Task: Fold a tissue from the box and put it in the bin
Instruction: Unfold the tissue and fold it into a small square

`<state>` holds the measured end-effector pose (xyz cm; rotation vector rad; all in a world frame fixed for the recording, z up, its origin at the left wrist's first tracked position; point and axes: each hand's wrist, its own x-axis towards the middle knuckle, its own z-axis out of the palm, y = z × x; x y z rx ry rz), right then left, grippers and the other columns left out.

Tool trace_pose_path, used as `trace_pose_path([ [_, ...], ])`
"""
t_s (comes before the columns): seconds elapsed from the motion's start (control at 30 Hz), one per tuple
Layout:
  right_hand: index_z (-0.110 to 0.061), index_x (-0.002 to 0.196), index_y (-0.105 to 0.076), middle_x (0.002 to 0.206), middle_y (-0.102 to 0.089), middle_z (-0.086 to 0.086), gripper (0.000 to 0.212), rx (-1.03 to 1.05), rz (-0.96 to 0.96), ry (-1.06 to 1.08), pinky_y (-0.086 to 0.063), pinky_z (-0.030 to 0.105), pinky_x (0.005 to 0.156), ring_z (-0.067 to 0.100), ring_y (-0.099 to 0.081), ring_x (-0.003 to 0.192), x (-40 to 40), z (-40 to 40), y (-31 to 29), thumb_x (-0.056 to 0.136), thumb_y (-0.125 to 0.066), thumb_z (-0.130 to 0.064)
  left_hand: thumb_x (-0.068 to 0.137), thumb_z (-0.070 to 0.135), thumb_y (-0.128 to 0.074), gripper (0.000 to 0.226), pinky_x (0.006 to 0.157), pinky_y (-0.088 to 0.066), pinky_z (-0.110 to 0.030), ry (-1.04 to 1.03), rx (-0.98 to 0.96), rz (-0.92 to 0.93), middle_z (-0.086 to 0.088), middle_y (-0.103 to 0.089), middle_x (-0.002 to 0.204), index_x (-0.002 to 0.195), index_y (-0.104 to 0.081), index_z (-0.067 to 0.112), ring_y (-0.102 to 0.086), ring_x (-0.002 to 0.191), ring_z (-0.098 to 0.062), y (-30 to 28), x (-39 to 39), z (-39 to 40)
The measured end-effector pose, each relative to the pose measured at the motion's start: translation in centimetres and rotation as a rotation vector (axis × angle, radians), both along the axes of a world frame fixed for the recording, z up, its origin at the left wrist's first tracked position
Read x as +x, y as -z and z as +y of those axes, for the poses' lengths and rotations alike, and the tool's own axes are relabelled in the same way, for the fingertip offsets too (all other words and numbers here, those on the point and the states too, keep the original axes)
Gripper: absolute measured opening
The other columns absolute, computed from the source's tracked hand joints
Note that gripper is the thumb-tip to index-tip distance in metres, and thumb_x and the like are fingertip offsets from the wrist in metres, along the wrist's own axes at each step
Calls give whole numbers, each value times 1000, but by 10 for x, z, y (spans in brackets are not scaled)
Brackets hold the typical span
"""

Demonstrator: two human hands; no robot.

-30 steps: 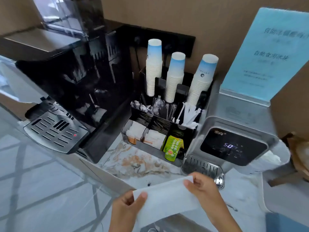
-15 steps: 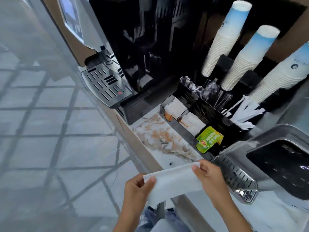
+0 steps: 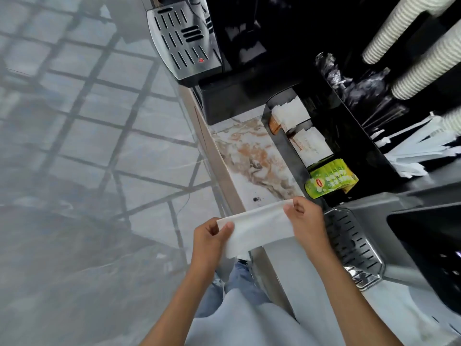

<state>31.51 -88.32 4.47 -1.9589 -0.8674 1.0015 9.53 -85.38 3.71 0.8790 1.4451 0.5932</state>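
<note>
Tissue [image 3: 257, 227] is a white folded strip, held stretched btwn both hands in the air over the counter's front edge, above the person's legs. Left hand [image 3: 212, 242] pinches its lower-left end, thumb on top, fingers closed under; right hand [image 3: 308, 222] pinches the upper-right end w/ fingertips curled over the top edge. Same two-handed grip as 0.5 s ago, tissue shape about the same. What differs: view has tipped further down and to the left, so hands sit closer to frame centre, forearms and pale trousers [image 3: 249, 320] now fill the bottom, and far more of the grey tiled floor [image 3: 87, 146] shows on the left. Marble counter [image 3: 252, 156] runs diagonally just beyond the tissue, w/ a small dark speck near the tissue's top edge. Beyond it a black organiser [image 3: 349, 136] holds white sachets, green tea packets [image 3: 329, 179] in the nearest compartment, white wrapped stirrers at far right. Paper cup stacks [image 3: 409, 33] are now cut off at top right. Black coffee machine's drip tray [image 3: 183, 38] sits at top; a second metal drip tray [image 3: 354, 248] lies just right of the right hand.
</note>
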Motion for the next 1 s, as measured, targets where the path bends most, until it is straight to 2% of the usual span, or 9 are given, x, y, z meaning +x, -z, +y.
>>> trace_pose_path([
  [0.07, -17, 59, -40, 60, -36, -3, 38, -8, -13, 15, -30, 29, 57, 10, -34, 57, -3, 3, 2, 89, -56, -2, 89, 15, -71, 19, 55, -42, -25, -18, -23, 13, -8, -61, 69, 84, -68, -3, -52, 63, -16, 9, 2, -1],
  [0.17, -29, 58, -40, 58, -38, -10, 46, -39, -41, 51, -31, 23, 54, 6, -37, 54, -7, 2, 9, 90, -57, -2, 85, 25, -73, 19, 62, -46, -34, -7, -53, 29, -7, -66, 73, 84, -71, 6, -56, 65, -18, 25, 2, -5],
  [0.27, -34, 60, -40, 59, -41, -12, 47, -62, -86, 80, -33, 20, 53, 3, -41, 56, -10, 1, 13, 90, -57, -2, 86, 24, -73, 16, 61, -46, -34, -13, -68, 53, -1, -68, 70, 84, -72, 9, -57, 63, -16, 37, 4, -10],
  [0.4, -26, 63, -46, 63, -48, -8, 37, -77, -131, 85, -37, 13, 53, 6, -47, 60, -7, 3, 19, 91, -56, -4, 89, 21, -71, 9, 59, -45, -30, -13, -91, 61, 5, -68, 68, 85, -72, 12, -57, 61, -13, 46, 13, -11],
  [0.53, -7, 79, -58, 71, -56, 0, 12, -81, -161, 75, -43, 28, 62, 14, -52, 68, -2, 11, 26, 91, -57, -6, 87, 24, -72, 17, 64, -46, -37, -57, -103, 45, -9, -68, 78, 86, -71, 8, -57, 68, -21, 53, 18, -4],
  [0.63, -11, 81, -58, 73, -55, -2, 11, -85, -211, 70, -43, 30, 64, 19, -53, 72, 0, 22, 29, 92, -58, -8, 88, 22, -72, 16, 67, -47, -38, -86, -92, 31, -11, -68, 82, 90, -72, 6, -58, 72, -22, 58, 23, 7],
  [0.77, -3, 89, -62, 80, -57, 7, 7, -55, -253, 55, -30, 18, 54, 20, -50, 75, -2, 40, 30, 93, -57, -6, 88, 21, -71, 21, 69, -48, -39, -120, -72, 39, -12, -66, 84, 92, -70, 0, -58, 75, -21, 62, 27, 22],
  [0.93, 0, 93, -62, 86, -56, 7, 8, -29, -326, 30, -28, 17, 59, 20, -48, 81, -1, 56, 36, 93, -58, -6, 88, 23, -69, 26, 68, -49, -41, -118, -27, 81, -12, -66, 83, 90, -67, -3, -58, 74, -23, 66, 33, 38],
  [1.0, -2, 91, -61, 86, -55, 5, 7, -40, -360, 10, -30, 21, 64, 21, -47, 82, -1, 60, 40, 93, -59, -9, 88, 25, -67, 28, 65, -47, -39, -92, -4, 121, -10, -62, 79, 89, -65, -3, -54, 72, -21, 67, 34, 42],
])
